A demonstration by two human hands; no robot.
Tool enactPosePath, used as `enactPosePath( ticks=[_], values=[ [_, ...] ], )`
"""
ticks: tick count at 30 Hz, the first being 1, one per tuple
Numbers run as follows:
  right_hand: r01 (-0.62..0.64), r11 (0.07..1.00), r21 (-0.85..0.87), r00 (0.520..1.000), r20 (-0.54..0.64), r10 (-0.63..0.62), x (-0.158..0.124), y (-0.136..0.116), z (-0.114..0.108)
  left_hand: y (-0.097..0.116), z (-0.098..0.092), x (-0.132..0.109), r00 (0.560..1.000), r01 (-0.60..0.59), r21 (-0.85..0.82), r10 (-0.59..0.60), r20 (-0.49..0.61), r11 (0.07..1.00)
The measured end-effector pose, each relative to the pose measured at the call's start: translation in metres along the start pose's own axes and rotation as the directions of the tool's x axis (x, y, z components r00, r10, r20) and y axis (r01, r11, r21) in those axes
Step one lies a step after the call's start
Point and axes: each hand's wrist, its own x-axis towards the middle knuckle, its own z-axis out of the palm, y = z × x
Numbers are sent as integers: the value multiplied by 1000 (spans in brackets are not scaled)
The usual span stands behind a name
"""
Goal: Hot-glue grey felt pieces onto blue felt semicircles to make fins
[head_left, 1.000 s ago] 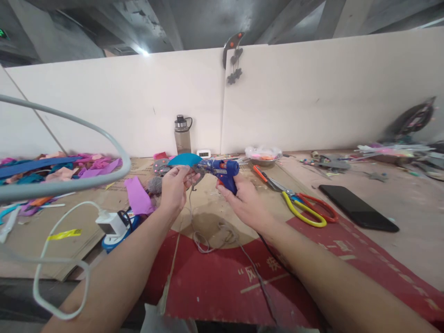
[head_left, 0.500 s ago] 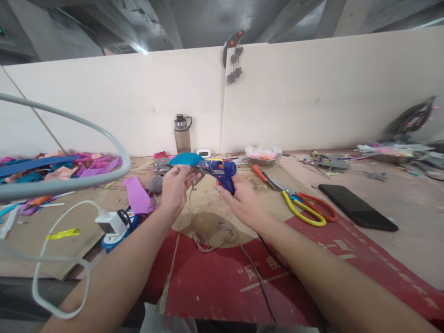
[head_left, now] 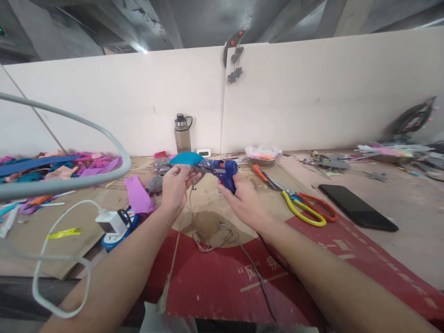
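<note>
My right hand (head_left: 244, 196) is wrapped round the handle of a blue hot glue gun (head_left: 225, 172), whose nozzle points left. Pinched in my left hand (head_left: 177, 182) is a curved blue felt piece (head_left: 187, 159), its upper edge showing above the fingers. The nozzle end meets the felt's right side; whether they touch I cannot tell. A thin grey yarn (head_left: 191, 208) hangs below my left fingers and lies in loops on the cardboard. Behind the left hand sit a ball of grey yarn (head_left: 155, 184) and a grey piece with pink dots (head_left: 160, 165).
Scissors with yellow and red handles (head_left: 305, 208) and a black phone (head_left: 357, 206) lie to the right. A bottle (head_left: 182, 134) stands by the partition. Felt scraps (head_left: 62, 169), a purple strip (head_left: 138, 194) and a white charger (head_left: 110, 223) are leftward. A grey tube (head_left: 114, 138) crosses the upper left.
The glue gun and my right hand have shifted very slightly to the right. My left hand keeps its hold on the felt in nearly the same place.
</note>
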Motion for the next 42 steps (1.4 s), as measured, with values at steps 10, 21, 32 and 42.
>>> enactPosePath(
  ticks=[10,21,32,42],
  values=[
    [-10,1000,-16,999,-32,9,1,2,-2,4,1,-1,1000,-12,-20,12,-3,1000],
    [-25,1000,12,998,-50,26,2,2,-4,4,1,0,1000,-4,-32,3,-19,999],
    [-62,998,-2,997,-55,62,2,1,-7,6,1,-2,1000,-15,-43,15,-19,999],
    [-74,997,31,995,-61,76,2,1,-8,6,0,0,1000,-12,-48,10,-26,999]
  ],
)
